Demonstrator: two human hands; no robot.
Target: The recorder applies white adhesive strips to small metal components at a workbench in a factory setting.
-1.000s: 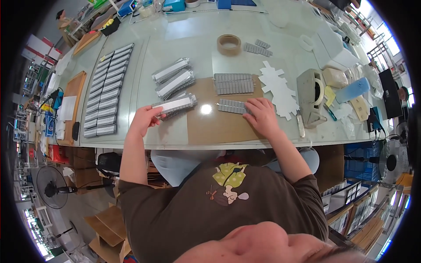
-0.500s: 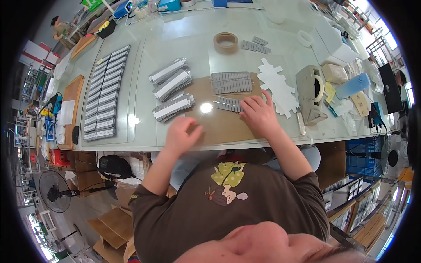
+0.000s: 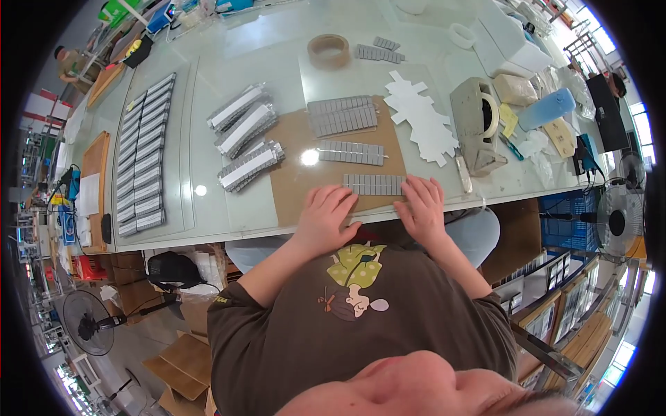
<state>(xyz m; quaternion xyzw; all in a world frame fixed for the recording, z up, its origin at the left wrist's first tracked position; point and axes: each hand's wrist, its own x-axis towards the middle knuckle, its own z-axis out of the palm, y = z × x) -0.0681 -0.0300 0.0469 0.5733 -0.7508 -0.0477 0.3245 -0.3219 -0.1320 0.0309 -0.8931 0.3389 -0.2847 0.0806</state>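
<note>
A short grey segmented strip (image 3: 374, 184) lies flat near the front edge of a brown board (image 3: 295, 194). My left hand (image 3: 325, 216) holds its left end, fingertips pressed down at the strip. At the right end, my right hand (image 3: 424, 208) grips it between thumb and bent fingers. Just beyond lies another grey strip (image 3: 351, 153), with a small stack of grey strips (image 3: 343, 116) farther back. To the left are several bundles of grey strips with white bands (image 3: 246, 130).
Long rows of banded grey strips (image 3: 148, 149) lie at the left. A brown tape roll (image 3: 328, 52) and small grey pieces (image 3: 378, 52) sit farther back. On the right are white cut-out sheets (image 3: 420, 118), a tape dispenser (image 3: 474, 125), a knife (image 3: 463, 173) and a blue bottle (image 3: 548, 109).
A grey strip now lies near the board's front edge between my hands. My left hand has moved right to it, and my right hand has come down toward me from the strip beyond.
</note>
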